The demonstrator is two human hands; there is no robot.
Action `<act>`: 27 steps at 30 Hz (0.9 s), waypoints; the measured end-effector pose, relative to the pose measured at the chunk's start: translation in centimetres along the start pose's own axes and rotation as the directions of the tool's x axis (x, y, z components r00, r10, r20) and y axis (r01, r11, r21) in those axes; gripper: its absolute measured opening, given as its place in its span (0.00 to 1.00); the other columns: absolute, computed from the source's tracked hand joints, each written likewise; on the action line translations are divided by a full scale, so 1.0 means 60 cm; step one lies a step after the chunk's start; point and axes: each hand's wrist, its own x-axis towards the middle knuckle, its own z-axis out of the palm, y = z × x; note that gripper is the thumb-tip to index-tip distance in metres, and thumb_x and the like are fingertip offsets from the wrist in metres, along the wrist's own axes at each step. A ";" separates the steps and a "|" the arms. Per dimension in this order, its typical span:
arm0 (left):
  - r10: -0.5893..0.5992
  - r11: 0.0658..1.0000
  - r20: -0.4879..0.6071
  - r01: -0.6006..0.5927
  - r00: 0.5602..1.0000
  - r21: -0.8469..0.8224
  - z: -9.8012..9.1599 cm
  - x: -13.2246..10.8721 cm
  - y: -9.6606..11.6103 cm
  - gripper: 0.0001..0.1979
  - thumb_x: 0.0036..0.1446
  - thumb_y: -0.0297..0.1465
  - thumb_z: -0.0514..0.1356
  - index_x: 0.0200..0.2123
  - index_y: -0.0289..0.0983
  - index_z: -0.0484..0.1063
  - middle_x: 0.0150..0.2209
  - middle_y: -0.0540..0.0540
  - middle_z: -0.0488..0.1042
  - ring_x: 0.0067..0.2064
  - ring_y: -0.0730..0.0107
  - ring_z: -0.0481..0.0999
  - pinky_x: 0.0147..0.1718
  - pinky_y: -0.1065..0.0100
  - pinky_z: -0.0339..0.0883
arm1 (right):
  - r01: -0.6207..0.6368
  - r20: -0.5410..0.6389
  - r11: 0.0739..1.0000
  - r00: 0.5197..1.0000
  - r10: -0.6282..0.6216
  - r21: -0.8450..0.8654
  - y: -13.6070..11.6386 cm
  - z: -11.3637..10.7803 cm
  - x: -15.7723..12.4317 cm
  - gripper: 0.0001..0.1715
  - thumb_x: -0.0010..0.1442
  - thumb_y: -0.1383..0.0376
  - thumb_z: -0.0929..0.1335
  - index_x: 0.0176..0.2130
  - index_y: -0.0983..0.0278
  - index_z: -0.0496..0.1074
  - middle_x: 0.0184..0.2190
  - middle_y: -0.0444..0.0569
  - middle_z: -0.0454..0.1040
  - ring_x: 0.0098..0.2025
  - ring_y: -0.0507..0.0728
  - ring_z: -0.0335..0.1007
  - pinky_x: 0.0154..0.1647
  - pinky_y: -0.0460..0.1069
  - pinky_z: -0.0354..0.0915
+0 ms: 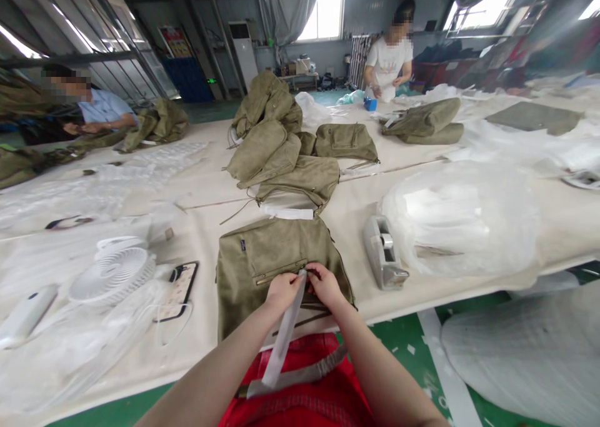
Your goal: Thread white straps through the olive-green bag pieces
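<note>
An olive canvas bag [276, 246] lies flat on the table in front of me, with a short metal zipper [280, 273] across its front. My left hand [282, 291] is closed, its fingers pinching the upper end of a white wrapping strip [287, 336] beside the zipper's right end. The strip hangs down toward my lap, over a pale wrapped strap [295, 377] in front of my red clothing. Close by on the bag, my right hand [325, 284] has its fingers drawn together at the zipper's right end. What they pinch is too small to make out.
A tape dispenser [385, 255] and a clear plastic bundle [459, 217] stand to the right. Several olive bags [267, 145] are piled ahead. At left are a white fan [112, 274] and a phone [180, 291]. Two people [389, 58] work across the table.
</note>
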 end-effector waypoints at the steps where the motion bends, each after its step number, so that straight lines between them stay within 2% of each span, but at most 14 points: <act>1: -0.004 1.000 0.016 0.005 1.000 -0.021 0.001 0.000 -0.003 0.19 0.58 0.42 0.52 0.31 0.38 0.79 0.28 0.46 0.78 0.31 0.68 0.74 0.27 0.71 0.56 | 0.003 0.004 1.000 1.000 -0.003 -0.024 -0.002 0.001 0.000 0.14 0.56 0.64 0.61 0.42 0.60 0.70 0.24 0.42 0.72 0.17 0.51 0.66 0.16 0.45 0.61; 4: -0.010 0.997 0.037 0.013 0.999 -0.080 0.003 0.003 -0.008 0.17 0.55 0.42 0.54 0.31 0.38 0.78 0.26 0.48 0.77 0.30 0.69 0.73 0.26 0.72 0.55 | 0.029 -0.046 0.989 0.998 -0.036 -0.142 -0.009 0.005 0.001 0.14 0.57 0.64 0.60 0.41 0.61 0.71 0.22 0.42 0.72 0.18 0.52 0.67 0.20 0.46 0.64; 7: -0.024 0.990 0.038 0.029 0.999 -0.135 0.000 0.002 -0.010 0.14 0.54 0.37 0.54 0.30 0.36 0.78 0.25 0.49 0.75 0.28 0.71 0.71 0.26 0.73 0.56 | 0.153 -0.144 0.951 0.970 -0.197 -0.269 -0.020 0.005 0.007 0.15 0.57 0.65 0.61 0.41 0.60 0.72 0.30 0.45 0.76 0.31 0.55 0.73 0.35 0.49 0.69; 9: -0.034 0.985 0.045 0.041 0.998 -0.170 -0.008 -0.003 -0.013 0.14 0.53 0.36 0.55 0.30 0.35 0.77 0.24 0.50 0.73 0.28 0.71 0.70 0.26 0.73 0.57 | 0.198 -0.139 0.930 0.958 -0.250 -0.311 -0.026 0.005 0.010 0.14 0.55 0.68 0.61 0.39 0.61 0.73 0.35 0.46 0.77 0.37 0.55 0.74 0.42 0.50 0.68; 14: -0.047 0.966 0.134 0.080 0.990 -0.246 -0.049 -0.025 -0.037 0.13 0.49 0.39 0.58 0.29 0.35 0.77 0.19 0.54 0.68 0.23 0.74 0.64 0.24 0.73 0.55 | 0.148 -0.007 0.957 0.988 -0.155 -0.248 -0.034 0.010 0.004 0.14 0.54 0.70 0.61 0.35 0.62 0.74 0.30 0.45 0.77 0.29 0.53 0.73 0.35 0.48 0.69; 18: -0.058 0.973 0.146 0.089 0.988 -0.213 -0.071 -0.034 -0.055 0.14 0.47 0.41 0.61 0.30 0.36 0.78 0.20 0.54 0.70 0.23 0.74 0.64 0.24 0.73 0.53 | 0.121 0.065 0.980 0.992 -0.112 -0.156 -0.026 0.025 -0.008 0.14 0.55 0.67 0.61 0.38 0.62 0.73 0.32 0.45 0.77 0.28 0.52 0.72 0.33 0.47 0.70; 21: -0.101 0.976 0.098 0.118 0.990 -0.185 -0.067 -0.034 -0.056 0.16 0.49 0.42 0.59 0.33 0.37 0.79 0.23 0.52 0.74 0.27 0.71 0.69 0.26 0.72 0.56 | 0.096 0.060 0.986 0.994 -0.089 -0.134 -0.015 0.033 -0.009 0.15 0.55 0.65 0.62 0.41 0.62 0.72 0.34 0.45 0.76 0.29 0.52 0.73 0.32 0.47 0.70; 27: -0.091 0.981 0.057 0.100 0.994 -0.169 -0.046 -0.025 -0.047 0.17 0.54 0.41 0.55 0.35 0.37 0.80 0.30 0.49 0.79 0.34 0.66 0.75 0.31 0.72 0.62 | 0.158 0.054 0.981 0.987 -0.153 -0.116 -0.005 0.035 -0.001 0.14 0.56 0.65 0.61 0.42 0.61 0.71 0.32 0.44 0.75 0.27 0.51 0.72 0.33 0.48 0.69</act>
